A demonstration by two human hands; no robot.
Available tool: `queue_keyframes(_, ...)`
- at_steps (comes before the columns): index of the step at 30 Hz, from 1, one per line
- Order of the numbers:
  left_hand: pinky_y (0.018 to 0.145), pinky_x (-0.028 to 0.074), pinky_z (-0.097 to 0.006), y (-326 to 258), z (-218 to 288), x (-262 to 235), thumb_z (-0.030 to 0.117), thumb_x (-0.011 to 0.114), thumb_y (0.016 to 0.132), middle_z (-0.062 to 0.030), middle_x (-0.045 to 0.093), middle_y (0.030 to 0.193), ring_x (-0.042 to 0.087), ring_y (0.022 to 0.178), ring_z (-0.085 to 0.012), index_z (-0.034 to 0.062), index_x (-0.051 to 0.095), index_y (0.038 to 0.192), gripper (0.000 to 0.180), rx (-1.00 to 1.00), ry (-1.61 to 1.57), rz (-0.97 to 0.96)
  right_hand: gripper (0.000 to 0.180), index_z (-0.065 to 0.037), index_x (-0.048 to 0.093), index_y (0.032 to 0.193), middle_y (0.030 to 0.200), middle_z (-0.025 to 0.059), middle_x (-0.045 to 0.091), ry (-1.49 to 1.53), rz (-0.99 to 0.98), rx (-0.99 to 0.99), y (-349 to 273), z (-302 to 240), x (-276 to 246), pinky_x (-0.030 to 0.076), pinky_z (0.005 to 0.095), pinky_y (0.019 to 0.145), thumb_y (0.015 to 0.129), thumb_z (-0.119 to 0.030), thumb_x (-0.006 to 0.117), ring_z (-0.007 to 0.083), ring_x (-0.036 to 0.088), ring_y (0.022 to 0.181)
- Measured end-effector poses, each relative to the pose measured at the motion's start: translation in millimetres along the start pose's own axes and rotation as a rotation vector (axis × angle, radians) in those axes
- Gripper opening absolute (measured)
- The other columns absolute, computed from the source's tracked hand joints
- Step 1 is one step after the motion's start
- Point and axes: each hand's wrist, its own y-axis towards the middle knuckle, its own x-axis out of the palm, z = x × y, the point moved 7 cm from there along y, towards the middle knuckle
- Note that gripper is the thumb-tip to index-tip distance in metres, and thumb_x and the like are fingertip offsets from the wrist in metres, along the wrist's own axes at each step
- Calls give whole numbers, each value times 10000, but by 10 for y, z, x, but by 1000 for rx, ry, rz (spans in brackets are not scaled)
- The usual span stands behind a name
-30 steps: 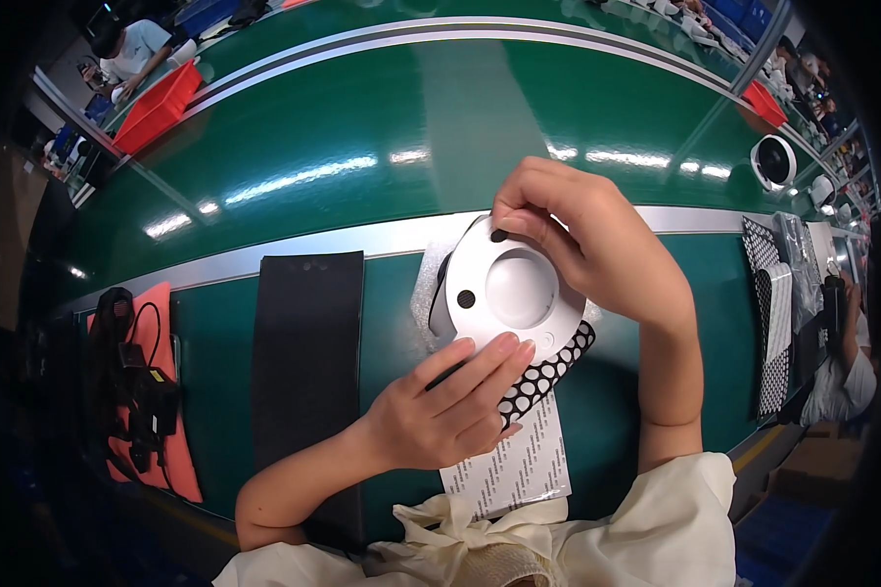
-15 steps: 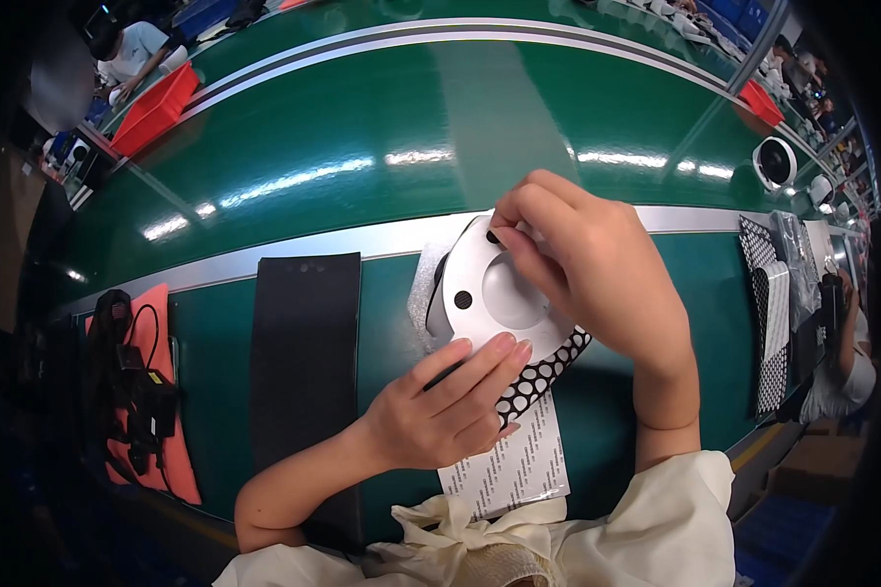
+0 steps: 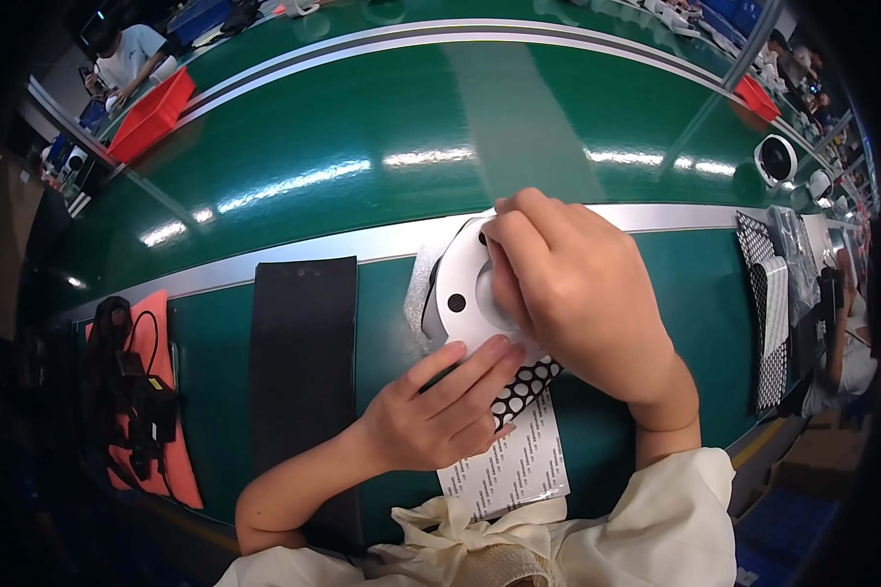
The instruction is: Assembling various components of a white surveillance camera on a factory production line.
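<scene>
A white round base (image 3: 467, 328) with a recessed middle is tilted up in front of me. One black round pad (image 3: 456, 303) sits on its face. A second dark pad (image 3: 483, 238) shows partly beside my right fingertips. My left hand (image 3: 440, 406) is closed on the base's near edge, its fingers lying over the rim. Beneath those fingers is a black strip with white round spots (image 3: 526, 389). My right hand (image 3: 568, 284) is pinched at the far rim, touching the pad there; whatever is between its fingertips is hidden. Bubble wrap (image 3: 419, 298) lies behind the base.
A printed white sheet (image 3: 507, 470) lies close to me. To the left are a black flat panel (image 3: 303, 352) and a black adapter with cables (image 3: 149, 401) on pink foam (image 3: 181, 455). Spotted strips (image 3: 771, 323) lie right. Red bins (image 3: 157, 112) and other people are farther off.
My right hand has shifted left and down, covering more of the recessed middle. The base has moved slightly left. My left hand stays nearly where it was.
</scene>
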Motion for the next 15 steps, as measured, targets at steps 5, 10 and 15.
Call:
queue_keyframes(5, 987, 340, -374, -25, -6, 6, 256, 537, 826, -96, 583, 1139, 511, 1131, -216, 116, 427, 619, 272, 2, 3, 11, 348, 33, 557, 997, 1000, 145, 564, -74, -76, -28, -94, -123, 23, 473, 332, 758, 658, -32, 603, 281, 574, 897)
queue_keyframes(10, 981, 344, -371, -14, -41, -8, 257, 552, 815, -100, 582, 1142, 513, 1126, -218, 115, 424, 620, 273, -14, 1, -17, 370, 83, 559, 1042, 1069, 205, 560, 54, -25, -87, -92, -31, -23, 431, 356, 850, 705, -68, 559, 291, 561, 977)
queue_keyframes(15, 957, 355, -357, -15, -38, -12, 259, 555, 819, -98, 587, 1139, 524, 1106, -211, 117, 410, 602, 297, -10, 13, -3, 252, 16, 568, 1042, 830, 150, 626, 890, -224, 150, 95, 504, 262, 479, 319, 650, 845, -136, 524, 250, 612, 749)
